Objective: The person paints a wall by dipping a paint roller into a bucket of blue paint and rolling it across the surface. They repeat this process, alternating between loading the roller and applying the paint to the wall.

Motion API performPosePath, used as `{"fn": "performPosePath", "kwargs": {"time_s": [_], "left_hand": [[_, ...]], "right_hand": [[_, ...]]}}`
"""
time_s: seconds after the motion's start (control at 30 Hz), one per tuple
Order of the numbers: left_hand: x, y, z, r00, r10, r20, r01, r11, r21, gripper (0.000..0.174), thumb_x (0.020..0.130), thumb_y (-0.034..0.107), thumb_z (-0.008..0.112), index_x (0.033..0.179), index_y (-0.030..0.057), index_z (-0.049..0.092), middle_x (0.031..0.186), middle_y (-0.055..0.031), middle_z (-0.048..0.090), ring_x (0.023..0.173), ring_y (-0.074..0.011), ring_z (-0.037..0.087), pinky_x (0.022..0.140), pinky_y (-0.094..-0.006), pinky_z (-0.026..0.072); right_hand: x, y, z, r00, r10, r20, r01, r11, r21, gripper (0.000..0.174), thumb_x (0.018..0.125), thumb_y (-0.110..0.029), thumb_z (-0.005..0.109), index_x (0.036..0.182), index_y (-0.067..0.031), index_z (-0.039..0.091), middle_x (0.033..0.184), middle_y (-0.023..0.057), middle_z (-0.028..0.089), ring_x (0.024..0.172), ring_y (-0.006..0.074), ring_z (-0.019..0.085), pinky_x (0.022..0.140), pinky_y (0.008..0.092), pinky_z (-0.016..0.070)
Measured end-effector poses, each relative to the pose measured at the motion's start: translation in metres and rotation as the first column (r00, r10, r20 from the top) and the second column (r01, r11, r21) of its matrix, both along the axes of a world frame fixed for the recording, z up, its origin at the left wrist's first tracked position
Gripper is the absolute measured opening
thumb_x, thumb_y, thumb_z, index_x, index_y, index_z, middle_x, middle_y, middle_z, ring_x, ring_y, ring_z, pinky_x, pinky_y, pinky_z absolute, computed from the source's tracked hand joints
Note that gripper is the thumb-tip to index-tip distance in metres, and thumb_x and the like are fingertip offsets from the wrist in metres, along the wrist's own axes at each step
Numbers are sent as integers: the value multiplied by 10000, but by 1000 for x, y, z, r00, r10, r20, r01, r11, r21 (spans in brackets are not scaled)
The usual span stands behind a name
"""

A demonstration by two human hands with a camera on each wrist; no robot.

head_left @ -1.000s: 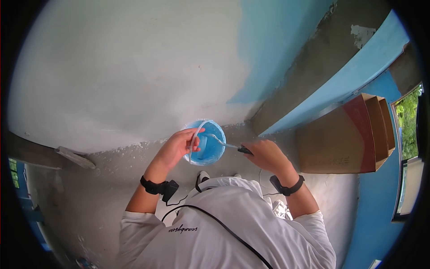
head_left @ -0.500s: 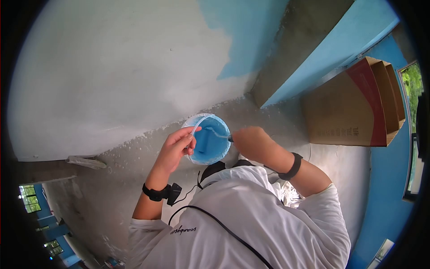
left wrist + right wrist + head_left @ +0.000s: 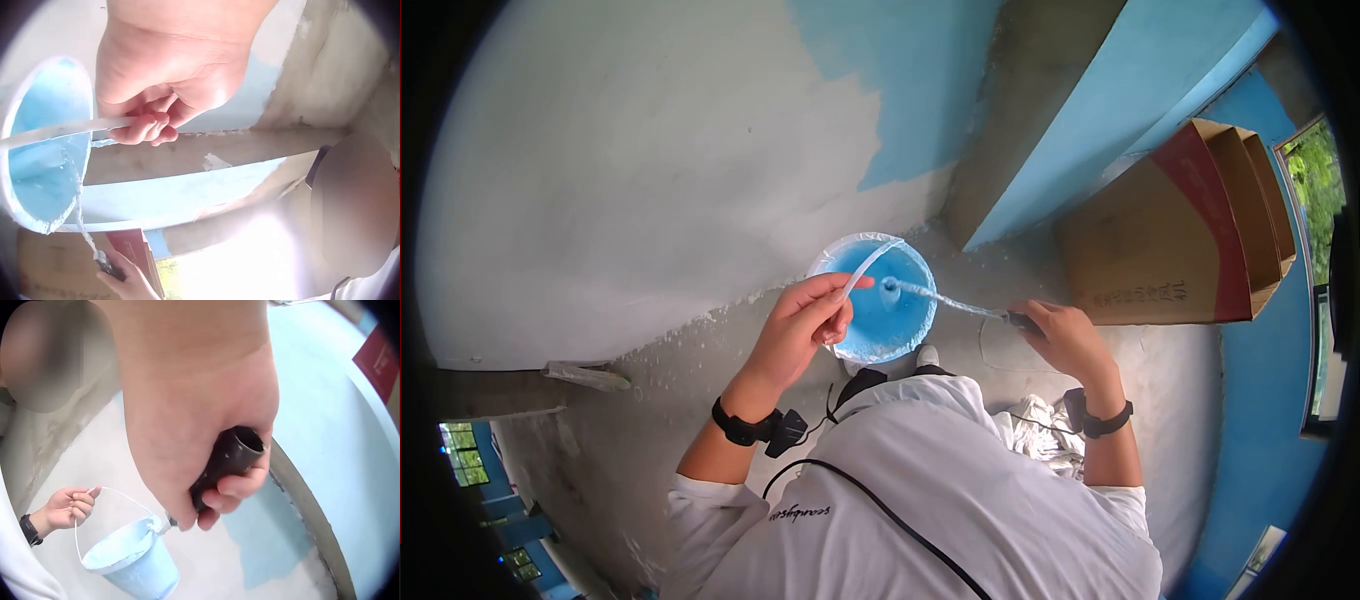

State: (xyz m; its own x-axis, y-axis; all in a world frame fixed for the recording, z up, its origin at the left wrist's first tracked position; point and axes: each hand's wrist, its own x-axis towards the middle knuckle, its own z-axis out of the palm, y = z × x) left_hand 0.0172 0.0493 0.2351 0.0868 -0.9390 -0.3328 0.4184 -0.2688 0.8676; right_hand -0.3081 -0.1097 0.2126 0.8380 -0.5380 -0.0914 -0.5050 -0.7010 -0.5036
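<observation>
A pale blue, paint-smeared bucket [image 3: 153,569] hangs tilted in front of the person's body. My left hand [image 3: 805,322] grips its white handle [image 3: 870,262] with curled fingers, beside the rim. In my right hand [image 3: 1068,342] is a paint roller, gripped by its black handle [image 3: 228,465]. The roller's paint-coated rod [image 3: 950,300] reaches left across the rim. Its roller head [image 3: 890,290] shows inside the bucket, end-on and covered in blue. Light blue paint coats the bucket's inside.
Ahead stands a white wall [image 3: 650,170] partly painted blue, beside a pillar [image 3: 1050,110]. A large cardboard box [image 3: 1150,250] stands at the right, with white cloth [image 3: 1050,435] on the floor nearer me. A paint-spattered board [image 3: 588,376] lies at the left wall base.
My right hand has pulled back to the right and the roller rod now stretches longer out of the bucket. The left hand keeps hold of the handle; the head view has shifted.
</observation>
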Motion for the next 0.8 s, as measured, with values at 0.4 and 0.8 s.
{"fn": "performPosePath", "kwargs": {"time_s": [0.4,0.8], "left_hand": [[-71,-61,-1,995,27,-94,-17,995,101,364,908,115,490,1245,-11,542,823,-51,563,647,-103,507,589,-250,431],[-174,-139,72,951,-80,299,57,995,86,198,820,55,491,896,-98,591,772,-233,624,685,-316,624,626,-432,492]], "right_hand": [[-23,-5,-20,983,-181,-19,181,965,187,401,744,-95,735,1129,-23,648,935,200,677,834,374,656,734,380,511],[-62,-124,-12,972,-113,-204,125,991,45,253,720,-7,682,959,73,659,733,99,632,645,155,555,645,315,470]]}}
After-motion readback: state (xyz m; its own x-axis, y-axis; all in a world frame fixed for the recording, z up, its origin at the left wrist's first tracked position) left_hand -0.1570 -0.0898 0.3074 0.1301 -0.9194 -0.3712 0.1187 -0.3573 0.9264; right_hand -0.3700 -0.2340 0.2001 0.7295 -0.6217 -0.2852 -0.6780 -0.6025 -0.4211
